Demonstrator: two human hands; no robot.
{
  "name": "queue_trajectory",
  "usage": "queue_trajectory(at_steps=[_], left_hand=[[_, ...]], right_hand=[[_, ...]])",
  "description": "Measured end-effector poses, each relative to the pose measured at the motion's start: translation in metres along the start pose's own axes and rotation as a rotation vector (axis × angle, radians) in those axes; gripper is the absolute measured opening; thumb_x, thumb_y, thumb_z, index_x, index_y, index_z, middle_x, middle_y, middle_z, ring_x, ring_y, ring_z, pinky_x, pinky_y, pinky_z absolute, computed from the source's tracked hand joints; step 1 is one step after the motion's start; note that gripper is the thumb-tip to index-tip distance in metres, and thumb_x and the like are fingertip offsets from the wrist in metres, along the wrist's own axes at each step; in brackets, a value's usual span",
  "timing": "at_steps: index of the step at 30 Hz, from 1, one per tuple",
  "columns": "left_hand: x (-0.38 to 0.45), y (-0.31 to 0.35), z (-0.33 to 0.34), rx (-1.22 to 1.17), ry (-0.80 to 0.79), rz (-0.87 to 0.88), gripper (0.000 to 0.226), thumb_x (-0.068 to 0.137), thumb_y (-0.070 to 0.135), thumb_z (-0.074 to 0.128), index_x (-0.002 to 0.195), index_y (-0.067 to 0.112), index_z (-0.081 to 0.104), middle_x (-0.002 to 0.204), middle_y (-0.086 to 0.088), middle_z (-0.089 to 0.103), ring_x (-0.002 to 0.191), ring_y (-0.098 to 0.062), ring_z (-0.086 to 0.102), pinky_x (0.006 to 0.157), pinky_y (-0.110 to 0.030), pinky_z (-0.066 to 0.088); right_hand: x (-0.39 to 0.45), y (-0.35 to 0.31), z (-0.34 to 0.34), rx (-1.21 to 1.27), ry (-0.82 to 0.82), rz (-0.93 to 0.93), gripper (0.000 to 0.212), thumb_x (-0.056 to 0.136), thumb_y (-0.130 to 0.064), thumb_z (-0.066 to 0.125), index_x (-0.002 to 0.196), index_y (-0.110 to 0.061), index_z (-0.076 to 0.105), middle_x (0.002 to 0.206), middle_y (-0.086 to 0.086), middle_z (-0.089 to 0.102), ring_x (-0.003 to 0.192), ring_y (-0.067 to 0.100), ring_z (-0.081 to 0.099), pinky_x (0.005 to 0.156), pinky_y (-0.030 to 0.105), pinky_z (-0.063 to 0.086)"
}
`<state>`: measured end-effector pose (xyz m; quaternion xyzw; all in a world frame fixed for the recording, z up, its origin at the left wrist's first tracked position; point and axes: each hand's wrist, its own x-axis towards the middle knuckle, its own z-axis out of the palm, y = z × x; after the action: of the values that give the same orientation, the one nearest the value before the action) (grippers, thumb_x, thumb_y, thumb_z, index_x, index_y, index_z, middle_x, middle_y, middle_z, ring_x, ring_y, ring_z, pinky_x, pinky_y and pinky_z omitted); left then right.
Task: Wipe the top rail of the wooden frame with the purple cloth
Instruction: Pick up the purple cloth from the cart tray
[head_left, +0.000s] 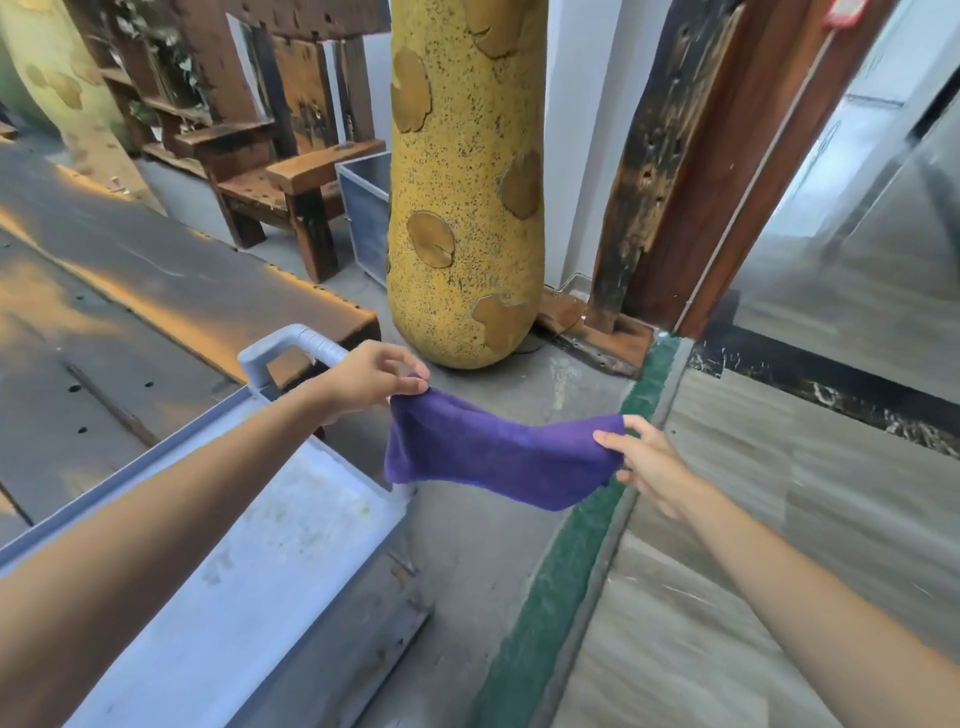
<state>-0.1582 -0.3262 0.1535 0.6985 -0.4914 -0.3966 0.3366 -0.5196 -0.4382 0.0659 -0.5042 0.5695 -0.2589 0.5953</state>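
The purple cloth (488, 452) hangs stretched in the air between my two hands, above the grey floor. My left hand (374, 376) pinches its upper left corner with thumb and fingertips. My right hand (644, 462) pinches its right corner, a little lower. A dark wooden frame post (670, 156) rises at the upper right beside a doorway, about an arm's length beyond the cloth. Its top rail is out of view.
A grey cart with a tray top (249, 561) and a handle (291, 343) stands under my left arm. A tall yellow speckled sculpture (462, 182) stands straight ahead. A long weathered wooden table (130, 291) lies left, with a wooden bench (275, 182) and a metal box (369, 213) behind.
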Motion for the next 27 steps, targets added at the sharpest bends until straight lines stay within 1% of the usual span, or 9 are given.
queue_trajectory(at_steps=[3, 7, 11, 13, 16, 19, 21, 23, 27], left_hand=[[0.034, 0.028, 0.008, -0.078, 0.067, 0.04, 0.019, 0.083, 0.011, 0.079, 0.098, 0.001, 0.072, 0.078, -0.012, 0.057, 0.064, -0.01, 0.054, 0.057, -0.018, 0.046], [0.094, 0.05, 0.012, -0.185, 0.162, 0.028, 0.013, 0.082, 0.009, 0.08, 0.093, 0.008, 0.072, 0.07, -0.003, 0.056, 0.058, -0.007, 0.051, 0.057, -0.018, 0.045], [0.156, 0.053, 0.009, -0.23, 0.219, -0.025, 0.012, 0.08, 0.003, 0.079, 0.085, 0.01, 0.071, 0.066, -0.003, 0.059, 0.06, -0.012, 0.054, 0.053, -0.016, 0.049], [0.198, 0.05, 0.005, -0.24, 0.234, -0.056, 0.012, 0.079, 0.0, 0.079, 0.085, 0.007, 0.071, 0.072, -0.009, 0.06, 0.065, -0.016, 0.057, 0.051, -0.014, 0.051], [0.258, 0.047, -0.006, -0.265, 0.26, -0.105, 0.013, 0.079, 0.002, 0.08, 0.088, 0.006, 0.071, 0.08, -0.013, 0.064, 0.073, -0.017, 0.061, 0.05, -0.014, 0.052], [0.315, 0.045, -0.022, -0.288, 0.287, -0.15, 0.015, 0.08, 0.006, 0.081, 0.092, 0.007, 0.073, 0.087, -0.013, 0.065, 0.078, -0.018, 0.059, 0.052, -0.016, 0.053], [0.348, 0.043, -0.035, -0.297, 0.294, -0.17, 0.014, 0.08, 0.007, 0.081, 0.091, 0.009, 0.073, 0.089, -0.014, 0.064, 0.083, -0.02, 0.057, 0.064, -0.023, 0.053], [0.375, 0.042, -0.051, -0.291, 0.282, -0.161, 0.012, 0.08, 0.009, 0.081, 0.089, 0.009, 0.074, 0.092, -0.013, 0.068, 0.086, -0.02, 0.06, 0.071, -0.028, 0.053], [0.416, 0.035, -0.083, -0.284, 0.312, -0.172, 0.01, 0.081, 0.009, 0.08, 0.089, 0.009, 0.075, 0.091, -0.009, 0.073, 0.088, -0.019, 0.065, 0.069, -0.026, 0.054]], right_hand=[[0.024, -0.038, -0.024, -0.002, 0.076, -0.088, 0.031, 0.087, -0.019, 0.077, 0.114, -0.024, 0.061, 0.077, -0.008, 0.076, 0.061, 0.014, 0.055, 0.045, 0.024, 0.036], [0.068, -0.081, -0.044, 0.028, 0.159, -0.16, 0.044, 0.083, -0.015, 0.082, 0.115, -0.028, 0.055, 0.108, 0.007, 0.075, 0.083, 0.023, 0.067, 0.06, 0.032, 0.046], [0.117, -0.116, -0.057, -0.074, 0.139, -0.173, 0.063, 0.077, -0.012, 0.087, 0.128, -0.027, 0.052, 0.106, 0.015, 0.072, 0.078, 0.025, 0.062, 0.058, 0.03, 0.044], [0.159, -0.134, -0.062, -0.179, 0.079, -0.18, 0.055, 0.076, -0.013, 0.088, 0.119, -0.029, 0.059, 0.103, 0.015, 0.073, 0.076, 0.021, 0.062, 0.058, 0.028, 0.045], [0.224, -0.157, -0.057, -0.296, 0.007, -0.178, 0.043, 0.074, -0.015, 0.089, 0.104, -0.031, 0.064, 0.102, 0.01, 0.069, 0.082, 0.018, 0.067, 0.059, 0.028, 0.056], [0.29, -0.176, -0.046, -0.485, 0.079, -0.195, 0.041, 0.066, -0.024, 0.095, 0.093, -0.026, 0.064, 0.106, 0.006, 0.067, 0.094, 0.025, 0.064, 0.081, 0.038, 0.057], [0.333, -0.19, -0.036, -0.565, 0.118, -0.178, 0.041, 0.062, -0.027, 0.097, 0.089, -0.023, 0.065, 0.109, 0.004, 0.069, 0.106, 0.027, 0.063, 0.093, 0.04, 0.052], [0.37, -0.205, -0.026, -0.61, 0.125, -0.142, 0.041, 0.06, -0.031, 0.098, 0.086, -0.023, 0.067, 0.107, 0.003, 0.07, 0.107, 0.027, 0.063, 0.093, 0.037, 0.051], [0.441, -0.235, -0.002, -0.655, 0.065, -0.031, 0.042, 0.053, -0.044, 0.099, 0.081, -0.02, 0.078, 0.108, 0.004, 0.074, 0.105, 0.026, 0.065, 0.092, 0.035, 0.053]])
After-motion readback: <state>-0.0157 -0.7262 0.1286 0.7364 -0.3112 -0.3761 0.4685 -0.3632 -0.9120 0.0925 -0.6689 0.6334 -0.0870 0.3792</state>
